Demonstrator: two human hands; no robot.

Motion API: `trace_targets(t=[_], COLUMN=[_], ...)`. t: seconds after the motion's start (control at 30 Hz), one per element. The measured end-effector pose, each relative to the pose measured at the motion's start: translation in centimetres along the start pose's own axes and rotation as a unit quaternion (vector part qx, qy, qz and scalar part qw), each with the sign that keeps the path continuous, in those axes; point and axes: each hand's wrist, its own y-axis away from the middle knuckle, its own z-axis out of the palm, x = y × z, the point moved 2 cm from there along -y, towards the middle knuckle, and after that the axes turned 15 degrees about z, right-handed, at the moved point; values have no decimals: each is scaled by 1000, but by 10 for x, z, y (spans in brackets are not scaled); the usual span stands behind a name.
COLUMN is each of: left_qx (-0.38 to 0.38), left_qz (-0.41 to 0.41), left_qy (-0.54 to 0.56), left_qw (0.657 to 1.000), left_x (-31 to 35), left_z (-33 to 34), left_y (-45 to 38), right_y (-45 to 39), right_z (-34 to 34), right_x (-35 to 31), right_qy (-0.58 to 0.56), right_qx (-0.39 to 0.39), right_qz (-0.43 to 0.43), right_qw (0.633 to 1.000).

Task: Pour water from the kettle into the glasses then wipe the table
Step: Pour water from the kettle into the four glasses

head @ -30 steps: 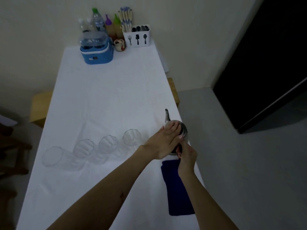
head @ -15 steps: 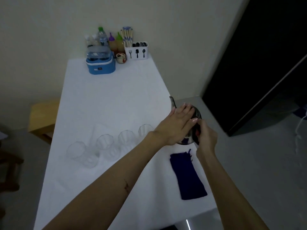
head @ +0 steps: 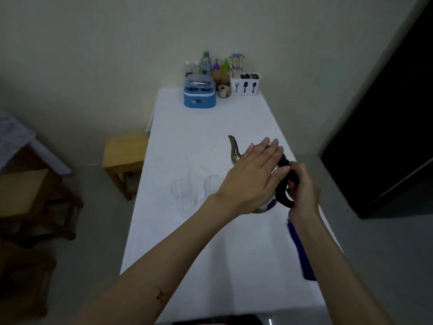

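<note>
A steel kettle (head: 235, 153) with a curved spout is lifted above the white table (head: 210, 127), its spout pointing away and left. My right hand (head: 302, 191) grips its black handle (head: 284, 181). My left hand (head: 253, 181) lies flat on the kettle's lid, fingers together, hiding most of the body. Two clear glasses (head: 185, 195) (head: 212, 185) show to the left of the kettle; others are blurred or hidden by my left arm. A dark blue cloth (head: 302, 254) lies on the table near its right edge, partly under my right forearm.
At the table's far end stand a blue box (head: 199, 96), bottles (head: 218, 69), a small pot (head: 224, 91) and a white cutlery holder (head: 246, 85). Wooden stools (head: 124, 151) (head: 25, 195) stand left of the table. A dark doorway (head: 386, 137) is on the right.
The kettle has risen off the table and tilted, held by both hands. The view has swung left, so the table now sits further right in the frame.
</note>
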Motion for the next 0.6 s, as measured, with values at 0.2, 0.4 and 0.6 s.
trace_targets(t=[0.2,0.4,0.6], left_qx=[21,37,60], left_qz=[-49,-85,-100], left_qy=[-9,4,14], left_qw=[999,996,993], left_x=[-16,-24,-24], left_z=[-12,-13,-14], left_y=[56,88,98], right_y=[9,11,12], right_z=[29,42,48], right_x=[40,64,65], right_qy=[70,131,154], right_qx=[-32,-19,-22], right_qz=[32,52,36], right_qw=[996,990,987])
